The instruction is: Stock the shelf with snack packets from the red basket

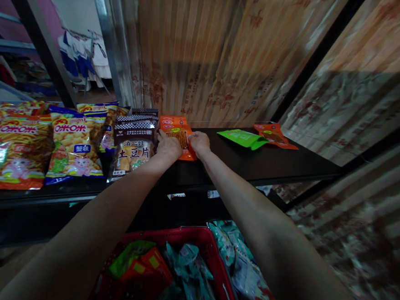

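While an orange, rectangular plastic snack packet point(176, 133) sits on the black shelf point(226, 165) ahead, my left hand point(169, 144) and right hand point(200, 143) flank it.
Its long axis runs away from me, top end angled left; neither hand is nearer. My right fingers pinch its right edge; my left touches the other side, index finger extended, grip unclear. Dark-brown windowed packets point(134, 141) stand just left.

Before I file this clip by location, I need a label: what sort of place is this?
Probably a small shop or its stockroom: branded snack bags stand in rows on a black shelf, and a red basket lower down holds more packets.
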The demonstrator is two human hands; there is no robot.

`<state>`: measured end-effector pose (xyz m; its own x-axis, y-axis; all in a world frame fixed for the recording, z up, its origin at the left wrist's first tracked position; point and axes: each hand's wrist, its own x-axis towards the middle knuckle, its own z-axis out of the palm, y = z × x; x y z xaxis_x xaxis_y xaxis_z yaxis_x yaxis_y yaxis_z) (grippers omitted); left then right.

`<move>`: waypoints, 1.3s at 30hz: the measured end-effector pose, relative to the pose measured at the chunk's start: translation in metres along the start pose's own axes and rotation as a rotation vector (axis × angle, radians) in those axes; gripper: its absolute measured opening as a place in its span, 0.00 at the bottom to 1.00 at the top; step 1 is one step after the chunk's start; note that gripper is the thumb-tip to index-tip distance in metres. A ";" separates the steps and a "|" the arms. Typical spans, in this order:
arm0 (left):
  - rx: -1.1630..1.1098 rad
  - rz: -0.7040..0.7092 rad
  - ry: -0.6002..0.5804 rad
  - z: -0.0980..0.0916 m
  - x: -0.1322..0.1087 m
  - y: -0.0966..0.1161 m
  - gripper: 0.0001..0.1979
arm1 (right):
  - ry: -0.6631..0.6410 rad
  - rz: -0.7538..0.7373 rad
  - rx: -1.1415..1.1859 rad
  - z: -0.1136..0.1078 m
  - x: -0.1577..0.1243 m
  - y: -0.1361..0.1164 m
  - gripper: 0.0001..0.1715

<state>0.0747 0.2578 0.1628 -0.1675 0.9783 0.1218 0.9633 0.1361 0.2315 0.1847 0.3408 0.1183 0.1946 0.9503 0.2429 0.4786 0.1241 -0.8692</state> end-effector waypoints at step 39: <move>0.030 0.061 -0.131 0.019 -0.021 0.000 0.31 | -0.267 -0.473 -0.552 0.005 -0.034 -0.009 0.22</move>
<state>0.0826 0.2404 0.1421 -0.0820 0.9966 0.0074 0.9769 0.0789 0.1987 0.1694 0.3091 0.1162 -0.3161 0.8772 0.3615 0.8306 0.4400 -0.3414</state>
